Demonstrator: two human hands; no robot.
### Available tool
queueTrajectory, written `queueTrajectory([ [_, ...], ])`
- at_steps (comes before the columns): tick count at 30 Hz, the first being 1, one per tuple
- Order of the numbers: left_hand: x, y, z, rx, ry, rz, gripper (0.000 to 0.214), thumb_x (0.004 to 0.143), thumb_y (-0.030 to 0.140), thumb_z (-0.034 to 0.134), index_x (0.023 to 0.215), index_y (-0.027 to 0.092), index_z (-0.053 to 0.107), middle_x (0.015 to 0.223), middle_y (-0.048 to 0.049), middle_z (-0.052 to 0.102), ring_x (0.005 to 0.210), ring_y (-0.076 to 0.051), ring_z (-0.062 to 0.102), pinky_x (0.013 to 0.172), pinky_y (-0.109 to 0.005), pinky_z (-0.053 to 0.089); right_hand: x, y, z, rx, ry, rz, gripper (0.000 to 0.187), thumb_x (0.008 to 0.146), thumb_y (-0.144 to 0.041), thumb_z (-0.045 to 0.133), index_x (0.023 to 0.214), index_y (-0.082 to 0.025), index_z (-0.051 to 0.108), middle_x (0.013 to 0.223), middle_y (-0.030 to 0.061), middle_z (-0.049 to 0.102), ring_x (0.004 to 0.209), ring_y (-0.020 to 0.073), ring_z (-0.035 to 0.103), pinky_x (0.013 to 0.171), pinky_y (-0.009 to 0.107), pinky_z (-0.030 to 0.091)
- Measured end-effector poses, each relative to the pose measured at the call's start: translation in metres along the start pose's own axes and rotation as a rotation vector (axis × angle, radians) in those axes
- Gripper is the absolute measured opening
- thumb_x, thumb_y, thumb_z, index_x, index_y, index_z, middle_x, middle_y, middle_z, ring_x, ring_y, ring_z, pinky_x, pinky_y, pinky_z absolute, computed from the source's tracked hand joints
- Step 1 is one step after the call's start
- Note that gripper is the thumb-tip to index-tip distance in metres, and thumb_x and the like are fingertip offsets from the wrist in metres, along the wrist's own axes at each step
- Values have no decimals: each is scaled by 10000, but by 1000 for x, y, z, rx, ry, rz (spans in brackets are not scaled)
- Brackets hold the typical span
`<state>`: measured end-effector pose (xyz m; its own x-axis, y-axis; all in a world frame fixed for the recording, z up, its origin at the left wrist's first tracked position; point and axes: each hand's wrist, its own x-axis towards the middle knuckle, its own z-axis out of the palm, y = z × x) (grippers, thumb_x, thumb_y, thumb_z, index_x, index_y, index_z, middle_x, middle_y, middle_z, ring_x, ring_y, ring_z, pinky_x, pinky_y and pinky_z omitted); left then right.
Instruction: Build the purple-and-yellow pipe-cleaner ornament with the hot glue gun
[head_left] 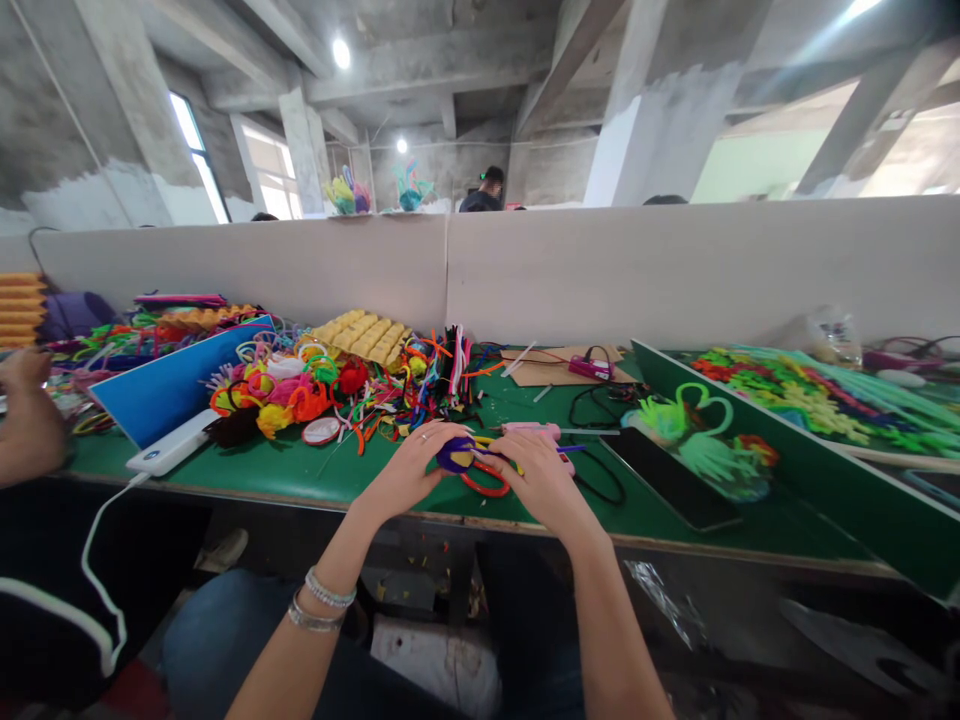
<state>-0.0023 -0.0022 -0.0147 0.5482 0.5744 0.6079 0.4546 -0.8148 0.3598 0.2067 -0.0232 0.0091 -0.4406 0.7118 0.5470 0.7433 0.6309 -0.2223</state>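
My left hand (417, 462) and my right hand (538, 478) meet over the near edge of the green table (300, 478). Both pinch a small purple pipe-cleaner piece (456, 455) with yellow in it, held between the fingertips. A red pipe-cleaner loop (486, 487) hangs under it, just above the table. A pink glue gun (534, 431) lies right behind my right hand. Silver bracelets sit on my left wrist.
A heap of coloured pipe cleaners (337, 385) lies behind my hands, with yellow foam trays (365, 335). A blue board (176, 385) and white power bank (171, 445) are left. A black phone (671, 480) and green pipe-cleaner swans (694, 420) sit right. Another person's arm (26, 420) is far left.
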Motion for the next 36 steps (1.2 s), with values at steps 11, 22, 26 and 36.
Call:
queueTrajectory([
  [11,2,6,-4,-163,-36,-45,453,788,97,532,1212,232,449,1254,-79,528,1200,-198,440,1041,-443,320,-2,1,-2,75,15,10,139,868,-283,505,845,-208,620,893,27,679,905,193,582,831,334,383],
  [22,5,12,-7,-274,-5,-42,429,747,64,546,1147,216,511,1215,-92,558,1163,-203,486,1014,-412,365,-3,3,-3,149,-1,30,185,884,-304,466,862,-205,620,888,42,673,883,189,593,803,332,417],
  [26,5,13,-7,-282,1,-49,406,755,77,551,1136,213,517,1216,-92,558,1165,-205,484,1022,-419,353,-2,3,-2,203,-18,57,197,886,-309,459,831,-195,611,854,38,667,840,177,592,773,315,429],
  [36,4,11,-4,-234,-16,-42,398,771,109,564,1149,222,517,1214,-92,564,1164,-210,483,1015,-434,357,-1,0,-2,251,-56,103,200,887,-248,441,759,-192,585,803,23,655,771,157,579,696,278,422],
])
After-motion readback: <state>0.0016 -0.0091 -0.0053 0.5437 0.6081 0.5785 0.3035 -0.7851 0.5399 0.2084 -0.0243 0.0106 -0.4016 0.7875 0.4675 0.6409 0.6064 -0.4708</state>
